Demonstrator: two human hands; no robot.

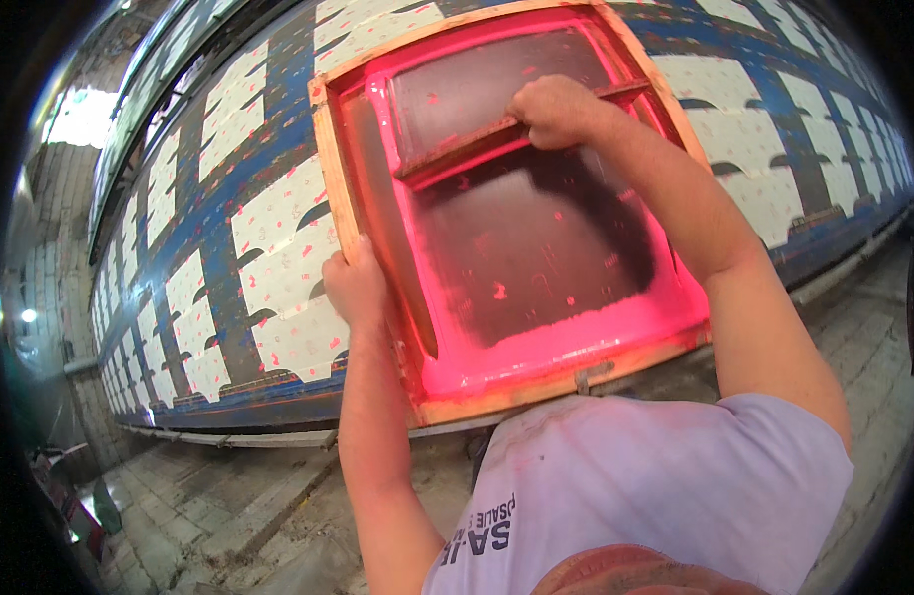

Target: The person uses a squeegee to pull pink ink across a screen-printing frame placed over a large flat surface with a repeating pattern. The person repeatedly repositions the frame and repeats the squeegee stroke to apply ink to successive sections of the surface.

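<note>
A wooden-framed printing screen (342, 188) lies on the long table, its dark mesh bordered by wet bright pink ink (546, 359). Across the upper part of the mesh stands a long squeegee (457, 155), stained with pink. My right hand (558, 111) is closed around the middle of its upper edge. On the screen's left rail rests my left hand (358, 286), fingers wrapped over the wood. Small pink design marks show through the mesh below the squeegee. Whatever lies directly under the screen is mostly hidden.
White cut pieces (290, 253) with small pink prints lie in rows on the blue-and-dark table (313, 399), left of the screen. More white pieces (739, 134) continue to the right. A rail runs along the table's near edge, above a worn floor (229, 496).
</note>
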